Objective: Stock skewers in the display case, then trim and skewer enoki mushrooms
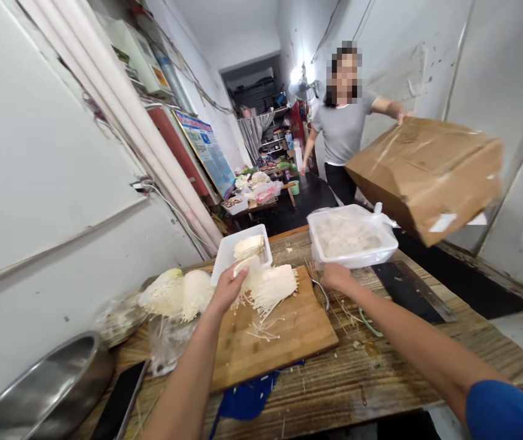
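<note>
My left hand is closed around a small bundle of white enoki mushrooms above the wooden cutting board, just in front of a white rectangular tray that holds more enoki. A larger enoki bundle lies on the board beside the hand. My right hand reaches to the near edge of a white tub covered with clear plastic and touches its rim; its fingers are hidden.
A person in a grey shirt stands beyond the table with a large cardboard box tilted in the air. A dark cleaver, bamboo skewers, bagged mushrooms, a steel bowl and a phone lie on the wooden table.
</note>
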### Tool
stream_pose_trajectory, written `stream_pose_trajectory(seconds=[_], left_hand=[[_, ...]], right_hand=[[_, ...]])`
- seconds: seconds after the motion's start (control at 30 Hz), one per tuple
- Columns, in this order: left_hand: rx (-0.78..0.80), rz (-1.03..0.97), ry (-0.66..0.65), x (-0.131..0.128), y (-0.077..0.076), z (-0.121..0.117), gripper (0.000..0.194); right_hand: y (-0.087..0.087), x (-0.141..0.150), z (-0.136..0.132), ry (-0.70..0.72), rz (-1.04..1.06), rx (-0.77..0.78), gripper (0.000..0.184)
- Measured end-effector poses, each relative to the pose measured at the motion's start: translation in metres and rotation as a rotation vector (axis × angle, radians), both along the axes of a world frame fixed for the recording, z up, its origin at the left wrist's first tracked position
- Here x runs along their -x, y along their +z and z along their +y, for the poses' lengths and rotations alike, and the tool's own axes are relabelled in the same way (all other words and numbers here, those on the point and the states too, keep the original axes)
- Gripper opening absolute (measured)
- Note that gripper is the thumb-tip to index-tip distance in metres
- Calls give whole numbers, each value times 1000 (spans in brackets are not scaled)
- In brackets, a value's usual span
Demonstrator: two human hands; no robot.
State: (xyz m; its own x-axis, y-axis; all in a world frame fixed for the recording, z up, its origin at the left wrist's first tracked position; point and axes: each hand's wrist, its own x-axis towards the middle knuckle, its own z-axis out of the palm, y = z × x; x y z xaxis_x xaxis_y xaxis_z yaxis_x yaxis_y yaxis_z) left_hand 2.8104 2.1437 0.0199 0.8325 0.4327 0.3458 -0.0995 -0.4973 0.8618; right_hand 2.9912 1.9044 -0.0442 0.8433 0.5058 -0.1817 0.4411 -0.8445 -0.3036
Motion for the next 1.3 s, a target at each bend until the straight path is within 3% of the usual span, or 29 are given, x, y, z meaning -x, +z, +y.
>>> stream_pose_trajectory(seconds=[0.13,0.3,0.4,0.5,0.6,0.67,0.77,0.83,0.97,1.03,1.13,1.3], left_hand=[[379,-45,-38,29,19,23,57],[734,-255,60,62,34,35,35],[938,-289,55,77,33,31,25],[1095,-237,82,88,22,18,29],[1104,-207,42,98,2,-1,36],[1073,-185,-28,105,-12,-15,39],[1032,-115,-115,113,-27,-36,39],[1025,-76,-159,119,-30,-50,40],[1004,-31,-256,131,-26,-67,41],[961,-15,-308,137,-24,-70,40],[886,5,-374,145,-19,-72,42],[792,32,-376,154,-11,-76,39]], right_hand=[[11,4,-3,17,12,26,37],[28,15,-12,78,-18,26,25],[34,23,-24,130,-16,31,23],[31,31,-41,160,26,11,26],[27,45,-61,127,68,-108,18],[30,61,-73,159,107,-308,16],[45,92,-86,322,105,-647,25],[58,114,-91,477,-49,-743,29],[81,149,-97,817,-383,-701,39],[86,160,-99,911,-483,-643,47],[87,171,-100,956,-605,-584,48],[86,180,-100,906,-691,-543,47]])
